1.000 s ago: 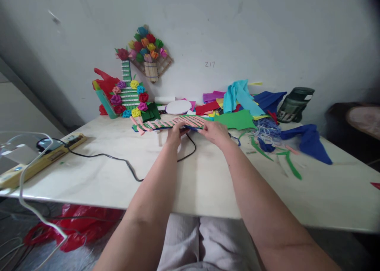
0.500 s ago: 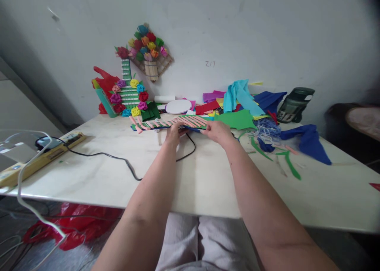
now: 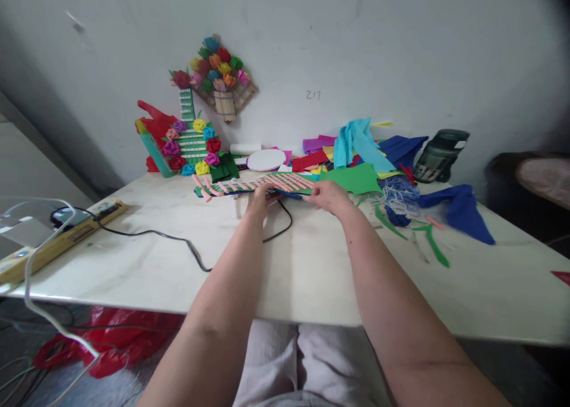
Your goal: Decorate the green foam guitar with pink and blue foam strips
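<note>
A flat green craft panel (image 3: 276,181) with pink strips laid across it is raised a little above the table. My left hand (image 3: 262,199) grips its near edge around the middle, thumb on top and fingers underneath. At the panel's right end my right hand (image 3: 328,196) pinches the edge between thumb and fingers. Some pink strip ends stick out loosely at the left end. Beneath the panel, a white object and a black cord (image 3: 285,220) are partly hidden. The fingertips under the panel cannot be seen.
Behind stand a guitar-shaped craft piece (image 3: 193,139) with paper flowers and a white oval disc (image 3: 266,160). To the right are coloured paper sheets (image 3: 351,178), tangled string (image 3: 398,193), green scraps and a dark bottle (image 3: 442,155). A power strip (image 3: 62,240) lies left.
The view has shifted slightly. Both hands keep hold of the panel, and my right hand has moved only a touch at its right end.
</note>
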The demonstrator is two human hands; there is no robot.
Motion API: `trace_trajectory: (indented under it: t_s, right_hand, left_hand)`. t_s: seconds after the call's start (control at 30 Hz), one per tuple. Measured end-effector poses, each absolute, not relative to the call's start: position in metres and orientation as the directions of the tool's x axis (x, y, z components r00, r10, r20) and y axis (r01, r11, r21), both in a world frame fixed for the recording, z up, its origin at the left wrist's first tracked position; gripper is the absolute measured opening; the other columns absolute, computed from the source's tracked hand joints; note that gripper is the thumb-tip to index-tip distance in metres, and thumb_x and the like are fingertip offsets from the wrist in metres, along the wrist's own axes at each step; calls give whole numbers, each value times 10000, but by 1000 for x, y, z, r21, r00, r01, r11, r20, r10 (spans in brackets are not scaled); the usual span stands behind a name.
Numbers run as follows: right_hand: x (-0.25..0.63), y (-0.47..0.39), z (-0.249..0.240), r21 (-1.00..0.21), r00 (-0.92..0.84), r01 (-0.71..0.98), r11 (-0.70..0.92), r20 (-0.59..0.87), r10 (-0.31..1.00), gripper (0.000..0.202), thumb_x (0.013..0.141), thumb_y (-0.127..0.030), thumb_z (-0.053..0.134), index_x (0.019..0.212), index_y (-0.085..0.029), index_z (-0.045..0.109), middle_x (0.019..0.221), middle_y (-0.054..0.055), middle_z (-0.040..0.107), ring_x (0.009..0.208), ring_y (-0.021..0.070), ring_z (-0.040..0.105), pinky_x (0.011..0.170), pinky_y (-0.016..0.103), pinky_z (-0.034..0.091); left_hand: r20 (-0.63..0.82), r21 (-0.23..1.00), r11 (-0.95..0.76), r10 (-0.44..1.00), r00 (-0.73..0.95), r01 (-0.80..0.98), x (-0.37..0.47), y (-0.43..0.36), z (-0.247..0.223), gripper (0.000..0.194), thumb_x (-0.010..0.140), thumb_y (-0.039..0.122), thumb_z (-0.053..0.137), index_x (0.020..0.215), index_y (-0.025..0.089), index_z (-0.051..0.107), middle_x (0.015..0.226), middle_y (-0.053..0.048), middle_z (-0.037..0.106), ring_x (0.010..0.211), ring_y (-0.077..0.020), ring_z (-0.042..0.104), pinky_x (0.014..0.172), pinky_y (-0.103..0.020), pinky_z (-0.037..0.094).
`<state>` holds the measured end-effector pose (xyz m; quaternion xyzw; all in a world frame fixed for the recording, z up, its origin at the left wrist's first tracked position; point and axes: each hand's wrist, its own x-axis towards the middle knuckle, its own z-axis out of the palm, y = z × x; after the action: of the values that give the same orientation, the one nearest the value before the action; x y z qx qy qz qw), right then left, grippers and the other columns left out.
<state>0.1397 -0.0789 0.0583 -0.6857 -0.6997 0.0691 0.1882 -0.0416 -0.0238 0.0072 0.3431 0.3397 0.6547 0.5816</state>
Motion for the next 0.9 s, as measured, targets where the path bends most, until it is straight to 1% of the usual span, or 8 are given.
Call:
trace_trajectory:
  t_s: [0.13,0.33,0.53,0.67,0.8,0.9]
  right_hand:
    - [141,-78,57,-371,6,926,66,189,982,237,707,-429,610,664,-196,601,658,3,635,580,114,517,508,233,298]
    - [145,-81,62,-380,26,924,34,152,988,218,692,-413,629,657,-200,601,646,-5,634,575,112,512,506,234,294]
    - [145,-80,62,-407,30,913,22,121,992,213,699,-408,624,662,-199,608,588,-19,625,551,106,505,507,231,305]
    - [145,-81,64,-405,35,914,17,122,992,208,703,-403,620,663,-200,608,571,-25,623,539,102,504,509,231,308]
    - [149,-82,66,-406,42,914,-3,88,995,200,695,-398,625,683,-199,615,576,-23,625,524,102,498,500,235,314]
    - [155,-81,68,-381,53,924,-14,93,994,201,692,-398,624,672,-199,611,571,-18,627,536,105,505,499,235,312]
  left_hand:
    - [66,847,-104,994,-90,-522,-42,-23,7,264,544,182,646,795,148,571,765,-32,623,766,-193,616,751,-396,530]
    - [75,848,-105,994,-78,-520,-43,-23,7,264,538,171,638,795,151,579,774,-36,629,761,-188,609,730,-384,534]
    - [81,850,-117,992,-92,-513,-42,-25,10,254,538,174,631,786,143,587,779,-39,625,744,-178,596,698,-355,534]
    - [78,844,-121,991,-105,-523,-41,-25,10,247,542,169,623,785,150,576,761,-24,617,698,-158,590,699,-356,533]
    - [85,845,-125,991,-101,-520,-43,-23,8,242,547,167,622,783,150,572,748,-17,616,682,-153,595,718,-371,534]
    - [85,839,-124,992,-98,-529,-45,-21,7,222,550,174,621,765,154,570,725,-13,619,678,-153,596,731,-375,533]
